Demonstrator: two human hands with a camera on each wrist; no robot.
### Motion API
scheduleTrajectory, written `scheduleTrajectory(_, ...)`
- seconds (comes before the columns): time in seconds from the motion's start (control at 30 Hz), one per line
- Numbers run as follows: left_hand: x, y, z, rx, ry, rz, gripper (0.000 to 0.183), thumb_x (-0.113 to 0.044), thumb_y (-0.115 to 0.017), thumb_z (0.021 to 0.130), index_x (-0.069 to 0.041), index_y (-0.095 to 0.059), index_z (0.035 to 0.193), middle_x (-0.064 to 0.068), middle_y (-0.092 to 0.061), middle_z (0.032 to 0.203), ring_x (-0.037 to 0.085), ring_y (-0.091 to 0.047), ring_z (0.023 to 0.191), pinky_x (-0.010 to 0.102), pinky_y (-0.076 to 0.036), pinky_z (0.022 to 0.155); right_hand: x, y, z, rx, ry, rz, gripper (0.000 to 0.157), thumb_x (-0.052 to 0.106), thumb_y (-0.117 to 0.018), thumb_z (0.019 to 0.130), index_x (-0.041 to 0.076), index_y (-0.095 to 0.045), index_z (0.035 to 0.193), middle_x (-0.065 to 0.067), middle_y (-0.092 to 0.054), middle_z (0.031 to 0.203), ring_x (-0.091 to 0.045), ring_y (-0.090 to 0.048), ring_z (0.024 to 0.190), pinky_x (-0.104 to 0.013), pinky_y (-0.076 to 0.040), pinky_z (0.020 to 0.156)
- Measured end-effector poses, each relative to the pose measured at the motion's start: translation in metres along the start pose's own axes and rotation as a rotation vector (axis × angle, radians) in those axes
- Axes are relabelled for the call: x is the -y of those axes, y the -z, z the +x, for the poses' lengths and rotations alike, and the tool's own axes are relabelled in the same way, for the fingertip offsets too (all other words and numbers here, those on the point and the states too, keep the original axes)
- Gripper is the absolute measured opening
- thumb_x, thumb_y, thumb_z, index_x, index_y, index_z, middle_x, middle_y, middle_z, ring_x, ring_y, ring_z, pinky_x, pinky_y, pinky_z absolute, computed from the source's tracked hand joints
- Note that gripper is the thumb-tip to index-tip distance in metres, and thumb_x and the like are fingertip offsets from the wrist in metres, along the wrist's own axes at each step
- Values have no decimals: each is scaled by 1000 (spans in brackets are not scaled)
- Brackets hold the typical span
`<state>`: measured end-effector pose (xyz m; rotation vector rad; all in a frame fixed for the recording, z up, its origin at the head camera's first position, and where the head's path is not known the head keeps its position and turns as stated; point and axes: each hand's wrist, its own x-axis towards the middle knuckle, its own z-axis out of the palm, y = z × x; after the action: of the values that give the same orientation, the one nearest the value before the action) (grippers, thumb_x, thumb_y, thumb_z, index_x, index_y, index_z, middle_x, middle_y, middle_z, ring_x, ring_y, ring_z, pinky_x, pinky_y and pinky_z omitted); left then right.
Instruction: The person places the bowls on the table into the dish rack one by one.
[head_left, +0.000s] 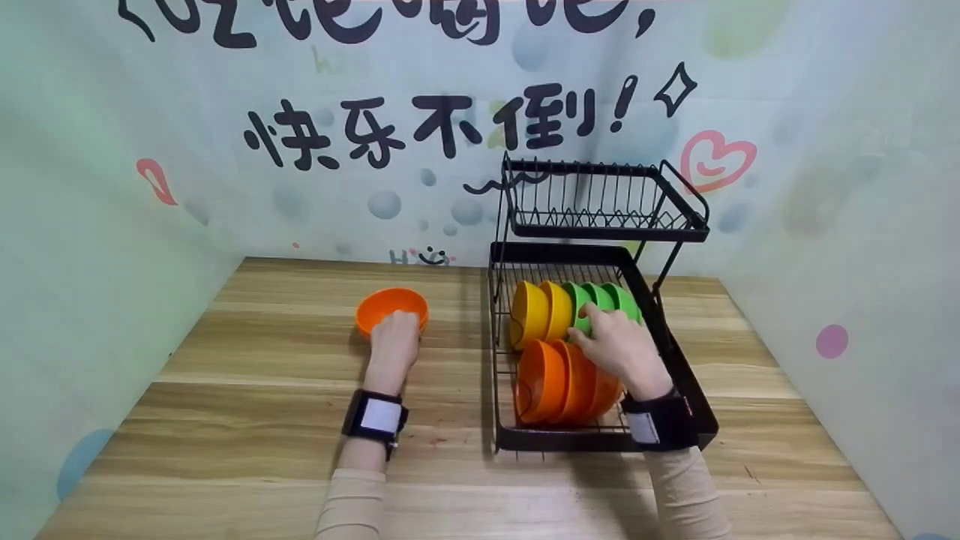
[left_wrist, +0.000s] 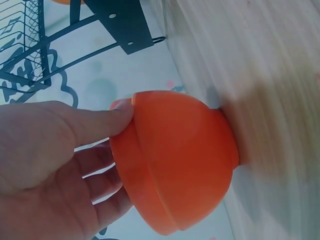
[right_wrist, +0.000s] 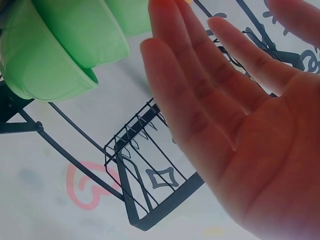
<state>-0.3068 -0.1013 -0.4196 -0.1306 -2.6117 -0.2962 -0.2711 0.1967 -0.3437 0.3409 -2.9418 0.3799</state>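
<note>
Two nested orange bowls (left_wrist: 185,155) stand on the table, left of the rack; they look like one bowl (head_left: 381,304) in the head view. My left hand (head_left: 396,341) grips them at the rim, its thumb (left_wrist: 122,114) on the near side and the other fingers partly hidden behind. My right hand (head_left: 621,349) is over the dish rack with its fingers extended, holding nothing. Beside its fingertips stand several green bowls (head_left: 579,300) on edge. Orange bowls (head_left: 544,386) lean in a row in front, just below that hand, and two yellow bowls (head_left: 530,315) stand left of the green ones.
The black two-tier dish rack (head_left: 517,439) stands right of centre on the wooden table (head_left: 247,450). Its raised upper shelf (head_left: 607,232) overhangs the back. Printed fabric walls (head_left: 360,217) close off the back and both sides.
</note>
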Motion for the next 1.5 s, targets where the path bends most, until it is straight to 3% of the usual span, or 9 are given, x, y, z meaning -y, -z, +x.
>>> scheduleTrajectory(0.7,-2,6,6,-37,-58,14,11,6,-61,77,-1,-62,68,16,-64,69,34,-64,68,44,-52,57,0,0,-1,-16,9,7,29,32,-60,91,7,-56,104,-12,-64,80,-20,-54,60,-30,-41,50)
scheduleTrajectory(1.0,-6,10,9,-102,-154,5,10,7,-64,71,-3,-60,73,13,-63,70,34,-63,68,43,-51,57,-1,-1,-1,-57,29,-8,31,31,-61,90,5,-58,106,-17,-68,88,-25,-59,66,-37,-47,54)
scheduleTrajectory(1.3,-13,16,13,-133,-282,-83,14,5,-69,70,-6,-62,75,10,-63,74,30,-62,71,39,-52,62,1,0,0,-93,23,19,29,34,-59,91,7,-57,103,-8,-60,75,-22,-54,64,-33,-42,54)
scheduleTrajectory(1.5,-23,20,14,-156,-395,-117,19,3,-74,69,-7,-63,79,8,-64,78,27,-62,76,36,-52,69,2,1,1,-115,26,80,36,38,-55,94,7,-58,113,-8,-63,79,-20,-56,66,-30,-44,57)
